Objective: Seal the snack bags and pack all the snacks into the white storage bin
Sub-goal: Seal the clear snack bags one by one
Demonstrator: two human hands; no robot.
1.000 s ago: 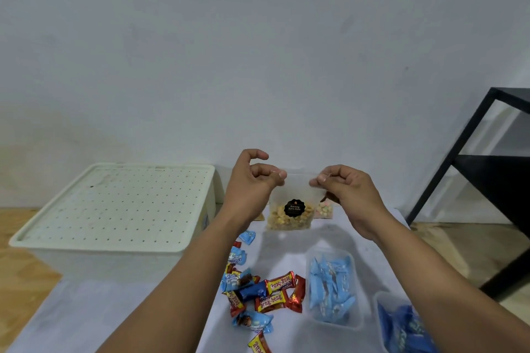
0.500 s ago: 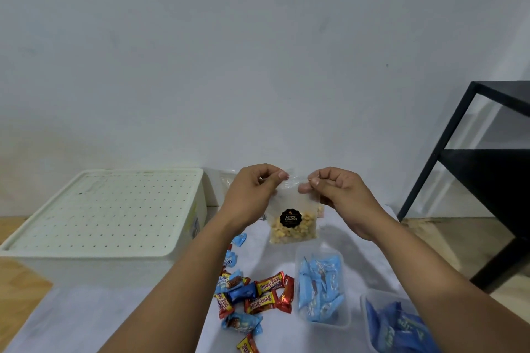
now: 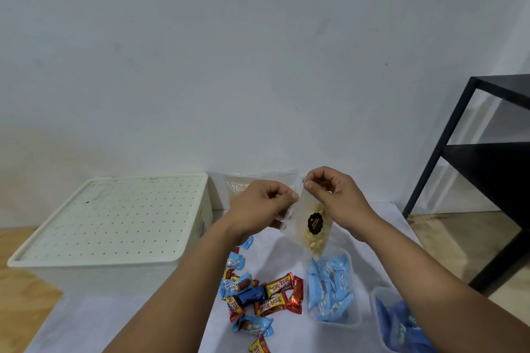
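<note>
A small clear snack bag (image 3: 312,228) with a black round label and yellowish snacks hangs tilted between my hands, above the table. My left hand (image 3: 262,205) pinches its top edge at the left. My right hand (image 3: 334,196) pinches the top at the right, a little higher. The white storage bin (image 3: 114,223) stands at the left with its perforated lid on. Loose red and blue wrapped candies (image 3: 262,294) lie on the white table below the bag.
A clear tub of light-blue packets (image 3: 329,289) sits right of the candies, and a second tub of blue packets (image 3: 401,324) is at the lower right. Another clear bag (image 3: 258,180) lies behind my hands by the wall. A black metal shelf (image 3: 487,166) stands at the right.
The bag has gone from hanging level to tilted, its bottom swung to the right. My right hand rose and my hands drew closer together along the top edge.
</note>
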